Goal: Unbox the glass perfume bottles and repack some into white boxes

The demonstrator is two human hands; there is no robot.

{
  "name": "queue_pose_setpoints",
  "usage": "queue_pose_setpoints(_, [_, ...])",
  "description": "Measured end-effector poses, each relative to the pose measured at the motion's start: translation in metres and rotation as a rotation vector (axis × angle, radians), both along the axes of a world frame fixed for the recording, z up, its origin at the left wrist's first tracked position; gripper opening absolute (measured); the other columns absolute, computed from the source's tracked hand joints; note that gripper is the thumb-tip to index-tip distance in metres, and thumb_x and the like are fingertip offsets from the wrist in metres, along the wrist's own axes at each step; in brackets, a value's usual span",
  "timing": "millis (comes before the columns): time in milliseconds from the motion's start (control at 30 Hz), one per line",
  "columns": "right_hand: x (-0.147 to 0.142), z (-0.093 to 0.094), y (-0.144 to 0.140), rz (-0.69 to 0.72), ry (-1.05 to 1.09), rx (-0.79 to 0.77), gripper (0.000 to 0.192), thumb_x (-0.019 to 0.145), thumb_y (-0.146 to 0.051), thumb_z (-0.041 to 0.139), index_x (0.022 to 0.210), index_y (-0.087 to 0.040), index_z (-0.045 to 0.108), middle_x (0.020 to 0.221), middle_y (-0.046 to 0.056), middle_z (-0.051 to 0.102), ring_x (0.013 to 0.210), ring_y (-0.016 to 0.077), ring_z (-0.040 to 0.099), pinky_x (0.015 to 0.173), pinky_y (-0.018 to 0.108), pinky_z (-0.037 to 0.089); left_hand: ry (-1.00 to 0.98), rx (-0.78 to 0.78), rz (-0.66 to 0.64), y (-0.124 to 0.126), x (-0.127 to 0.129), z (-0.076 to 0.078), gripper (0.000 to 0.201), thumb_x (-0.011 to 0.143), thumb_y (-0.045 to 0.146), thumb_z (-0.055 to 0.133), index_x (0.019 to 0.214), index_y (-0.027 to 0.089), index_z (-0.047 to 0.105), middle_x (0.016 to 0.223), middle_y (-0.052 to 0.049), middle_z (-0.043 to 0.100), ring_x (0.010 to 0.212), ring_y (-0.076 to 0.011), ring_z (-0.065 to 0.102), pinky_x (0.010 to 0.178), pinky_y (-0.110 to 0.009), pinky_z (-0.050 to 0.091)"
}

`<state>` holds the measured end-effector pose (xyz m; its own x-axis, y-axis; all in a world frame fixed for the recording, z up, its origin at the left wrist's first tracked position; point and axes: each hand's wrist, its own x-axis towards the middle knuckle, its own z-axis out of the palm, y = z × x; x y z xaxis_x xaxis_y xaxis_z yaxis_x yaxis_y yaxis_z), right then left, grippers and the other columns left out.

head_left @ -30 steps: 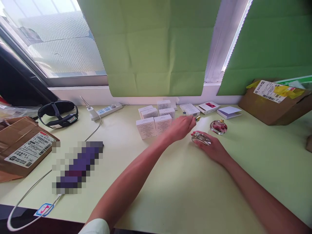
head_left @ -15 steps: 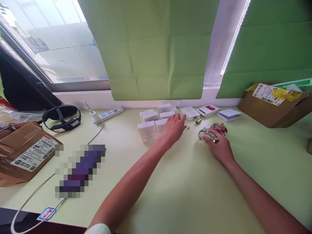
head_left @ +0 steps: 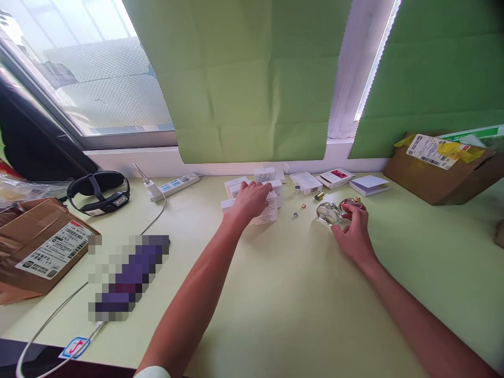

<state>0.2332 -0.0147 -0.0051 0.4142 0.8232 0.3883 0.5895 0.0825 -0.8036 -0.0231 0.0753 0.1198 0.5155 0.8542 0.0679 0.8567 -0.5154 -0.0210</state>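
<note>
Left hand (head_left: 249, 202) lies at frame centre on the cluster of small white cardboard boxes (head_left: 269, 211), fingers curled over one box. Right hand (head_left: 353, 236) steadies a round clear glass perfume bottle (head_left: 328, 213), fingertips pressed against it. Advisable: lift one box squarely, avoiding neighbours and the small loose gold caps (head_left: 304, 206).

A pale green counter (head_left: 299, 315) fills the lower frame. Behind it, a white sill (head_left: 129, 157) runs below a bright window (head_left: 90, 63) at upper left, with green paper sheets (head_left: 244, 79) covering the panes at centre and right.
</note>
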Motion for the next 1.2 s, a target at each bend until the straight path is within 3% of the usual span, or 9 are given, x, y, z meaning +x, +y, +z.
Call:
queue_pose_setpoints(133, [-0.011,0.015,-0.010,-0.068,-0.041,0.215,0.026,0.078,-0.024,0.055,0.104,-0.022,0.055,0.113,0.010,0.045,0.089,0.0201,0.051,0.069,0.033,0.049,-0.135,-0.011,-0.041,-0.005,0.000,0.006,0.035,0.083,0.019,0.056,0.118,0.021,0.055,0.108,-0.007,0.068,0.102,-0.0249,0.060,0.096,-0.041,0.031])
queue_pose_setpoints(200, [-0.016,0.020,-0.016,0.040,-0.010,0.264,0.014,0.082,-0.028,0.056,0.095,-0.023,0.056,0.103,0.007,0.049,0.084,0.0180,0.051,0.069,0.032,0.050,-0.247,-0.039,-0.071,-0.013,0.000,0.016,0.038,0.082,0.023,0.059,0.120,0.023,0.056,0.106,-0.005,0.068,0.100,-0.0243,0.060,0.094,-0.041,0.035])
queue_pose_setpoints(333, [-0.029,0.021,-0.022,0.515,0.333,-0.091,0.049,0.085,-0.048,0.060,0.127,-0.029,0.043,0.120,0.009,0.050,0.091,0.0209,0.059,0.051,0.026,0.052,-0.512,-0.297,-0.145,-0.030,0.001,0.028,0.049,0.080,0.037,0.066,0.126,0.028,0.054,0.106,-0.005,0.064,0.088,-0.0199,0.060,0.075,-0.033,0.046])
queue_pose_setpoints(467, [-0.038,0.019,-0.025,0.829,0.530,-0.455,0.058,0.086,-0.055,0.057,0.136,-0.031,0.038,0.121,0.009,0.056,0.090,0.0209,0.063,0.053,0.029,0.058,-0.800,-0.596,-0.166,-0.039,-0.003,-0.003,0.050,0.082,0.047,0.064,0.127,0.029,0.055,0.100,-0.005,0.060,0.083,-0.0171,0.058,0.067,-0.030,0.048])
queue_pose_setpoints(600, [-0.037,0.018,-0.026,0.772,0.474,-0.496,0.054,0.086,-0.058,0.057,0.128,-0.026,0.048,0.087,0.002,0.062,0.059,0.0123,0.058,0.044,0.025,0.051,-1.028,-0.838,-0.064,-0.047,-0.020,-0.061,0.048,0.086,0.048,0.060,0.130,0.031,0.053,0.106,-0.005,0.057,0.094,-0.0183,0.058,0.077,-0.031,0.049])
queue_pose_setpoints(700, [-0.036,0.017,-0.027,0.750,0.415,-0.514,0.053,0.088,-0.061,0.051,0.126,-0.024,0.052,0.071,-0.001,0.058,0.047,0.0092,0.051,0.036,0.020,0.040,-1.104,-0.967,-0.016,-0.052,-0.035,-0.087,0.046,0.085,0.045,0.061,0.127,0.027,0.053,0.104,-0.004,0.058,0.096,-0.0187,0.058,0.080,-0.031,0.048])
queue_pose_setpoints(833, [-0.041,0.016,-0.020,0.659,0.461,-0.436,0.052,0.090,-0.064,0.042,0.123,-0.026,0.053,0.102,0.007,0.065,0.053,0.0097,0.055,0.031,0.019,0.036,-1.087,-0.894,-0.008,-0.052,-0.043,-0.092,0.041,0.084,0.044,0.062,0.120,0.025,0.059,0.093,-0.001,0.056,0.087,-0.0152,0.056,0.073,-0.026,0.044])
queue_pose_setpoints(1033, [-0.045,0.023,-0.007,0.573,0.443,-0.493,0.067,0.084,-0.064,0.053,0.141,-0.034,0.037,0.148,0.010,0.039,0.069,0.0143,0.059,0.035,0.024,0.044,-1.106,-0.887,-0.015,-0.051,-0.040,-0.089,0.038,0.083,0.046,0.060,0.114,0.024,0.060,0.086,0.001,0.053,0.081,-0.0134,0.054,0.069,-0.024,0.041])
queue_pose_setpoints(1200, [-0.047,0.024,-0.025,0.639,0.036,-0.485,0.077,0.078,-0.065,0.061,0.143,-0.036,0.034,0.142,0.009,0.044,0.092,0.0220,0.061,0.076,0.040,0.057,-1.123,-0.870,0.033,-0.055,-0.038,-0.090,0.037,0.084,0.045,0.060,0.115,0.024,0.060,0.087,0.000,0.055,0.081,-0.0140,0.055,0.067,-0.024,0.043])
